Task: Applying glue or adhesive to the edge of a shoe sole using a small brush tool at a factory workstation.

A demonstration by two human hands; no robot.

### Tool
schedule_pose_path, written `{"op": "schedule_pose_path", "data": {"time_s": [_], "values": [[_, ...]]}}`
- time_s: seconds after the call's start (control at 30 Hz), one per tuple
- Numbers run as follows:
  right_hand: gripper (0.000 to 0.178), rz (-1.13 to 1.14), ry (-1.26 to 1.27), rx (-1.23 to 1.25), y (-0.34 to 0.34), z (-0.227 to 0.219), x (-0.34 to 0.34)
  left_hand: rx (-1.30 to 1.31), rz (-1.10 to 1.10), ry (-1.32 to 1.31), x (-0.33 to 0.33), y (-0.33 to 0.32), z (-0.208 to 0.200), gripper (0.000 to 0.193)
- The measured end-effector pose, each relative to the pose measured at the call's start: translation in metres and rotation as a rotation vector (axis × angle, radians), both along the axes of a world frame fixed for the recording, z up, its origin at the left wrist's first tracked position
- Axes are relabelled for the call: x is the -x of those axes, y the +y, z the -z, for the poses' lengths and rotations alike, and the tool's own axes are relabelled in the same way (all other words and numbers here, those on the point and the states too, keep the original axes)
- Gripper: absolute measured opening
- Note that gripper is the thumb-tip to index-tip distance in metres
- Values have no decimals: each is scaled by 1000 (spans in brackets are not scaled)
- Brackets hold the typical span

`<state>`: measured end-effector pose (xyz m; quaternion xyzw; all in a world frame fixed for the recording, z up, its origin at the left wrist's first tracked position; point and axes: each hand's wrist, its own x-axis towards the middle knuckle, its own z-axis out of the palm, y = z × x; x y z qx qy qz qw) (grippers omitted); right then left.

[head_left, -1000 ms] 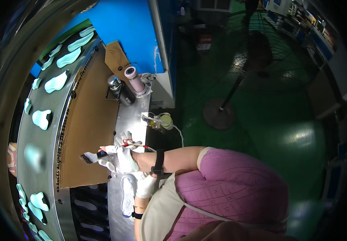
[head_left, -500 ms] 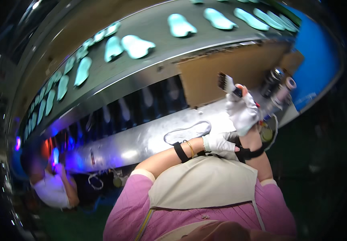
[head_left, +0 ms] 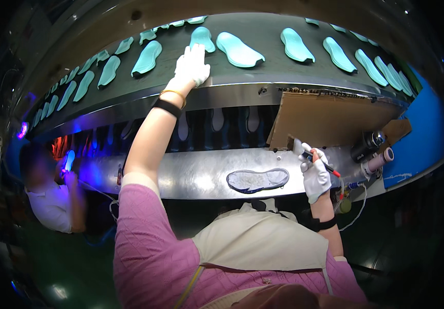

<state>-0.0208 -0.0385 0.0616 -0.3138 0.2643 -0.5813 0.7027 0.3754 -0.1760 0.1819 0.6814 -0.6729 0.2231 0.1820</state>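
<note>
My left hand (head_left: 192,67), in a white glove, reaches out over the conveyor belt (head_left: 181,85). Its outstretched fingers lie over the lower part of a turquoise shoe sole (head_left: 201,38); whether they press on it I cannot tell. Beside it rests another, larger turquoise sole (head_left: 239,50). My right hand (head_left: 316,175), gloved with bare fingertips showing, is closed round a brush (head_left: 300,146) above the metal bench. The brush's dark handle ends in red, and its bristles point up and left. A sole-shaped piece (head_left: 257,180) with a dark rim and whitish inside lies on the bench.
Several turquoise soles line the belt to both sides. A cardboard sheet (head_left: 330,121) leans below the belt's edge. A black bottle (head_left: 368,146) and a pink bottle (head_left: 378,161) stand at the bench's right. Another person (head_left: 52,198) works far left under bluish light.
My left hand has gone from beside my right wrist up and left to a sole on the belt. My right hand, still holding the brush, has lowered slightly. The soles' places in view have shifted.
</note>
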Motion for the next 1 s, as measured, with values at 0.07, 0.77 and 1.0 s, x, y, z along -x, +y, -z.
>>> {"op": "schedule_pose_path", "data": {"time_s": [0.07, 0.77, 1.0], "values": [[14, -28, 21, 40, 6, 3, -1, -227, -107, 10, 3, -7, -7, 48], [22, -157, 155, 106, -11, -18, -3, -110, 1042, 2062, 56, 174, 36, 32], [16, -277, 480, 256, 8, -39, -38, -423, 975, 2614, 148, 194, 114, 80]]}}
